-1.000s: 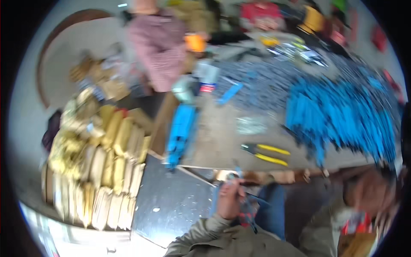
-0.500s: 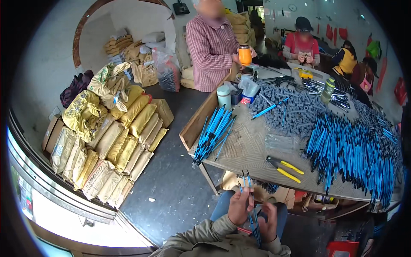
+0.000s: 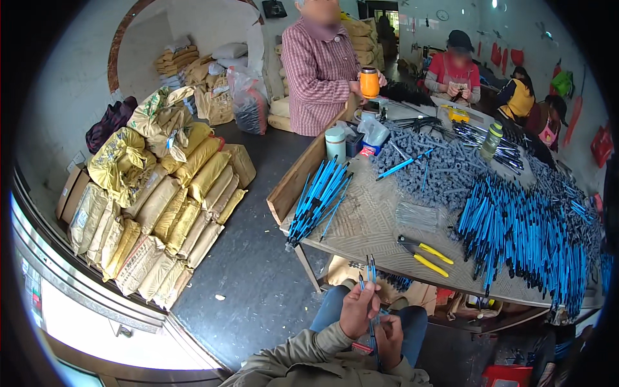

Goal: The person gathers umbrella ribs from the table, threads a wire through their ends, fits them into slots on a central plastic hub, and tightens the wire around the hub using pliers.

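Note:
Over my lap, my left hand (image 3: pixel 358 311) pinches several thin blue rods (image 3: pixel 372 278), their dark tips standing up above my fingers. Just below it, my right hand (image 3: pixel 389 338) is closed around the lower part of the same rods, its fingertips partly hidden. A small red piece (image 3: pixel 362 348) shows beside the rods near my right palm. On the table (image 3: pixel 361 229) ahead lie yellow-handled pliers (image 3: pixel 431 265) and a bundle of thin clear strips (image 3: pixel 416 216). A large heap of blue rods with black ends (image 3: pixel 522 238) covers the table's right side.
Grey plastic parts (image 3: pixel 419 171) are piled mid-table. A fanned blue-rod bundle (image 3: pixel 319 200) leans by a wooden side board (image 3: pixel 300 169). Stacked sacks (image 3: pixel 158 206) stand at left. Across the table, one person holds an orange cup (image 3: pixel 369 84); others sit working. A red bin (image 3: pixel 507 375) is lower right.
My right hand has moved left and up against the rods, its fingers curling in from a looser pose. My left hand keeps its pinch. The whole view has shifted slightly.

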### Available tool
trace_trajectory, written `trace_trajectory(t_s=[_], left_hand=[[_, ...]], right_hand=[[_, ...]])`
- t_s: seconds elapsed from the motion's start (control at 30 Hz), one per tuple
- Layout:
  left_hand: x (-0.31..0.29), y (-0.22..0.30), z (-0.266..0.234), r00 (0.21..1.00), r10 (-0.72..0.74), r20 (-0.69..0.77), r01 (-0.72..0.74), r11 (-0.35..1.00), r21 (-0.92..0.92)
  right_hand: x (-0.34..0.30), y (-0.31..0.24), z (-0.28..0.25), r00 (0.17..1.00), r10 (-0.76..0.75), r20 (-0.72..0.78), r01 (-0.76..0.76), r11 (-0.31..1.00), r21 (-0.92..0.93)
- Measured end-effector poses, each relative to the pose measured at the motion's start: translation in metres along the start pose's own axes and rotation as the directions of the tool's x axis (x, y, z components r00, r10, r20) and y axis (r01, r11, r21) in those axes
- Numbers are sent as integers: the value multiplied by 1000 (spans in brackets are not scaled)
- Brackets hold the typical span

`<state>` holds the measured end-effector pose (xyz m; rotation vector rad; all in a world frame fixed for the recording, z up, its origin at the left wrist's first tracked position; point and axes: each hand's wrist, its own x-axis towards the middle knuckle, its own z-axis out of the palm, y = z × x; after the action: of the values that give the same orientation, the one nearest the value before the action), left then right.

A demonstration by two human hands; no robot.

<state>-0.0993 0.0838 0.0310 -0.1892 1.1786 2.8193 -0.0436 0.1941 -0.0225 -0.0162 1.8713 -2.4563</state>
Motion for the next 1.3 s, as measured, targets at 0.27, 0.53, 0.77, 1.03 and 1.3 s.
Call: trace_trajectory(t_s=[0.27, 0.53, 0.77, 1.03, 1.3], left_hand=[[-11, 2, -6, 1000, -16, 0, 16, 1000, -10], [-5, 3, -8, 989, -2, 151, -6, 999, 49], [5, -1, -10, 976, -133, 172, 82, 958, 275], [-1, 1, -36, 997, 28, 78, -62, 881, 468], [-10, 8, -30, 998, 4, 68, -26, 948, 317]], right_hand=[[-12, -1, 3, 996, -91, -1, 91, 994, -62], [1, 1, -1, 987, -154, 37, 157, 981, -110], [24, -1, -33, 992, -55, 111, 59, 998, -31], [95, -87, -32, 950, -303, 73, 247, 874, 417], [71, -177, 14, 224, -760, 610, 183, 647, 740]])
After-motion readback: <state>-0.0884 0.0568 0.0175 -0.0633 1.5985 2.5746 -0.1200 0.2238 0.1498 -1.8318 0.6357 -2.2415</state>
